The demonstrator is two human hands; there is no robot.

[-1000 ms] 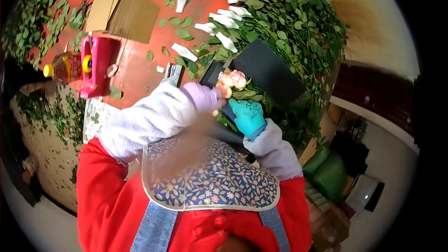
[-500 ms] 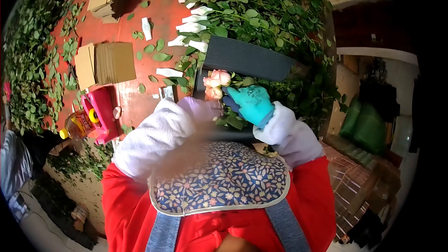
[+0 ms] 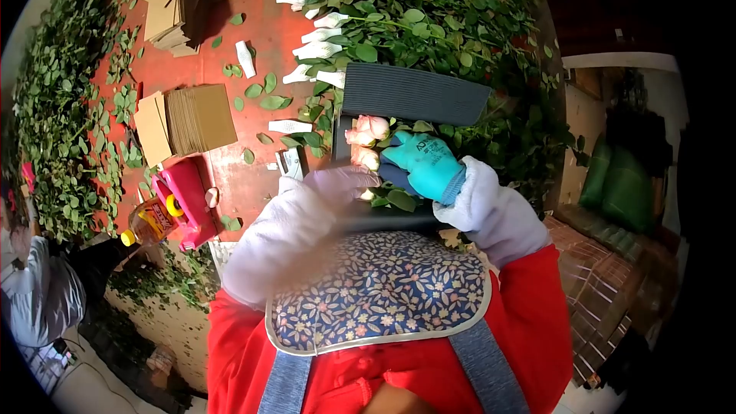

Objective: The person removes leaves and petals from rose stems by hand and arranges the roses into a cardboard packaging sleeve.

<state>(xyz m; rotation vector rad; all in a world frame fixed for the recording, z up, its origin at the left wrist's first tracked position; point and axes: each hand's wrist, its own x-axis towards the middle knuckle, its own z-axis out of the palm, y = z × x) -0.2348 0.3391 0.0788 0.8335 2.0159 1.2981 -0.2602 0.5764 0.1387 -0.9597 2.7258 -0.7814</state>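
Several pale pink roses (image 3: 368,129) lie with their heads at the left end of a dark ribbed holder (image 3: 414,94), whose raised flap stands behind them. My left hand (image 3: 337,182), in a thin pale glove and slightly blurred, has its fingers closed at the lower blooms, around a rose (image 3: 366,194) that is mostly hidden. My right hand (image 3: 422,165), in a teal glove with dark blue palm, is just right of the heads. Its fingers are curled round the stems and leaves, and the stems inside the grip are hidden.
Rose bundles in white sleeves (image 3: 318,50) and leafy stems (image 3: 429,15) cover the back. Cardboard pieces (image 3: 199,119), a pink tool (image 3: 186,203), a bottle with a yellow cap (image 3: 149,222) and loose leaves lie on the red table (image 3: 184,69). A person's sleeve (image 3: 46,284) shows far left.
The view has shifted, so the table and both arms appear a little farther right. My left hand stays by the blooms and my right hand stays at the stems, its fingers slightly lower.
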